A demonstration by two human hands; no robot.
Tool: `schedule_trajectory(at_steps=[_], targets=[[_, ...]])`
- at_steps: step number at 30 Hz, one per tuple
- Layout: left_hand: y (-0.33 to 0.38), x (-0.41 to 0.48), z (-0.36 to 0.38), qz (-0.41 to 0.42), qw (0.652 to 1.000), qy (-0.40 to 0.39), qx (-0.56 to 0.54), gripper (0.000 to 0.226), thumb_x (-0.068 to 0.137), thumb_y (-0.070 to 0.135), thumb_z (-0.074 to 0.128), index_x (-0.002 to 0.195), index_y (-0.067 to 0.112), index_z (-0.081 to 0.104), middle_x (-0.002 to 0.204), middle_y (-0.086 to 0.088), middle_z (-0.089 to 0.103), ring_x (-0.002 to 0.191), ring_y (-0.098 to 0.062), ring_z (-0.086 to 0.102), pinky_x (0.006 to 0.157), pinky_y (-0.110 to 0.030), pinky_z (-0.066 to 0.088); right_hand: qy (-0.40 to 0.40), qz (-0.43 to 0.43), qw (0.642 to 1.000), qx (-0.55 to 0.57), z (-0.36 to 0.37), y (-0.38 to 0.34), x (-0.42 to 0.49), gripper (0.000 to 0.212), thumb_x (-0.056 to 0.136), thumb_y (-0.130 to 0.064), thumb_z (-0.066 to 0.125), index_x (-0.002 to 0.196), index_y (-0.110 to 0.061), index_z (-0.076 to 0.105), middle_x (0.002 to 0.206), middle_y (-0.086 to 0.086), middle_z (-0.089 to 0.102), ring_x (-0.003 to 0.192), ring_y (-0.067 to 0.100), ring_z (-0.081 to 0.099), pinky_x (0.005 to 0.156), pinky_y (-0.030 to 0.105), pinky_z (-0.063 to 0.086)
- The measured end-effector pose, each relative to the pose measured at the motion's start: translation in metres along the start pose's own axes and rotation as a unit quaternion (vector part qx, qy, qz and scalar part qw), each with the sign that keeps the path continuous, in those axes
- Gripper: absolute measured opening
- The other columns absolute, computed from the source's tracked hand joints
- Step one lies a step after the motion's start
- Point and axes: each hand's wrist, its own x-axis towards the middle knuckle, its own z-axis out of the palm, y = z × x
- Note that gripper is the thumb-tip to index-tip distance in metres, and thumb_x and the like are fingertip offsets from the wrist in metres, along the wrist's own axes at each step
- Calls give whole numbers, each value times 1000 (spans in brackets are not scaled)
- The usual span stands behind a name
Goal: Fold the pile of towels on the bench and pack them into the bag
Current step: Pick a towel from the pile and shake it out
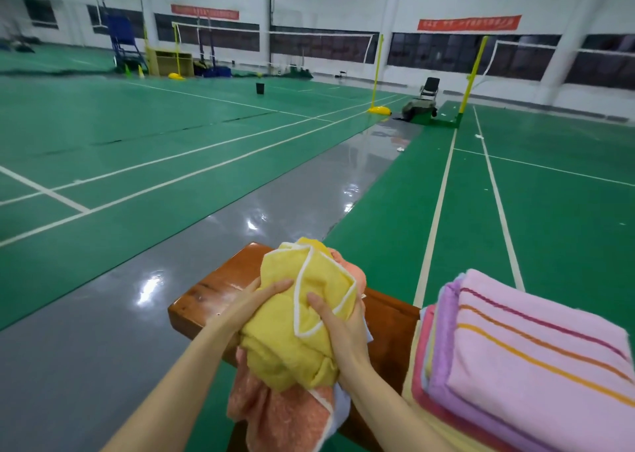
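With both our left hand [264, 295] and right hand [338, 317] gripping the crumpled yellow towel [292, 331], we judge folding comes next: shake it flat on the bench [213, 293].

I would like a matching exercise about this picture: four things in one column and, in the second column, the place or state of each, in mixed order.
Things:
1. yellow towel
2. salmon towel
3. pink striped towel
4. bench

Places or states:
A. on top of the folded stack
B. brown wood, beneath the towels
C. crumpled, gripped by the left hand and the right hand
D. hangs below the yellow one

Pairs: 1-C, 2-D, 3-A, 4-B
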Motion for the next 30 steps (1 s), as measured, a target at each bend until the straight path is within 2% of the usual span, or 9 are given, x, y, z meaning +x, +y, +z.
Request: schedule_trajectory(at_steps=[4, 7, 9, 11, 14, 19, 23, 27, 30], targets=[[28, -22, 1, 39, 999, -16, -21, 101, 18, 68, 82, 108, 31, 59, 104, 4, 70, 91, -15, 69, 70, -29, 54, -31, -41, 998, 21, 3, -16, -4, 98, 43, -60, 77, 131, -34, 42, 123, -9, 58, 110, 11, 57, 97, 32, 46], [72, -31, -1, 73, 997, -4, 0, 107, 11, 70, 80, 107, 30, 60, 98, 6, 70, 85, -12, 70, 64, -25, 54, -41, -79, 995, 55, 2, -50, -1, 93, 50, -49, 80, 133, -30, 42, 121, -8, 61, 108, 9, 59, 97, 33, 47], [105, -38, 2, 111, 994, -3, 12, 111, 17, 71, 81, 117, 26, 58, 109, 2, 69, 93, -16, 69, 78, -33, 56, -54, -110, 989, 77, -4, -81, -1, 85, 57, -41, 84, 132, -30, 44, 118, -9, 62, 105, 8, 61, 96, 33, 49], [139, -50, 13, 142, 990, -10, 19, 103, 33, 66, 83, 122, 23, 56, 114, -1, 68, 98, -19, 68, 88, -38, 54, -60, -135, 985, 93, -17, -113, -4, 84, 59, -38, 84, 132, -28, 44, 118, -6, 63, 104, 10, 62, 93, 34, 51], [187, -67, 44, 197, 980, -33, 21, 75, 58, 48, 80, 123, 23, 54, 113, -1, 67, 96, -17, 68, 80, -33, 56, -51, -169, 979, 106, -49, -160, -11, 90, 50, -47, 79, 131, -28, 44, 116, -6, 64, 103, 14, 63, 91, 38, 52], [260, -97, 124, 274, 958, -80, 34, 85, 58, 51, 77, 132, 25, 46, 118, 0, 63, 100, -19, 65, 85, -37, 55, -25, -223, 969, 105, -132, -232, -32, 88, 57, -42, 82, 134, -28, 44, 120, -2, 64, 103, 17, 65, 87, 39, 54], [297, -125, 213, 321, 936, -145, 7, 67, 71, 42, 77, 127, 23, 47, 118, -1, 63, 100, -18, 65, 87, -36, 55, 31, -271, 959, 82, -216, -278, -66, 103, 40, -54, 85, 132, -24, 48, 120, 1, 65, 104, 19, 65, 85, 39, 55], [304, -152, 311, 333, 917, -216, -33, 80, 62, 43, 79, 130, 19, 46, 118, -2, 63, 101, -18, 65, 89, -37, 54, 96, -288, 951, 52, -309, -295, -107, 88, 53, -45, 78, 131, -21, 49, 119, 3, 65, 105, 21, 65, 84, 37, 56], [289, -170, 384, 316, 908, -269, -52, 89, 52, 45, 82, 129, 18, 47, 119, -2, 62, 101, -18, 64, 89, -36, 53, 145, -276, 950, 13, -376, -290, -140, 99, 44, -53, 84, 132, -21, 49, 120, 3, 65, 105, 21, 65, 83, 38, 56]])
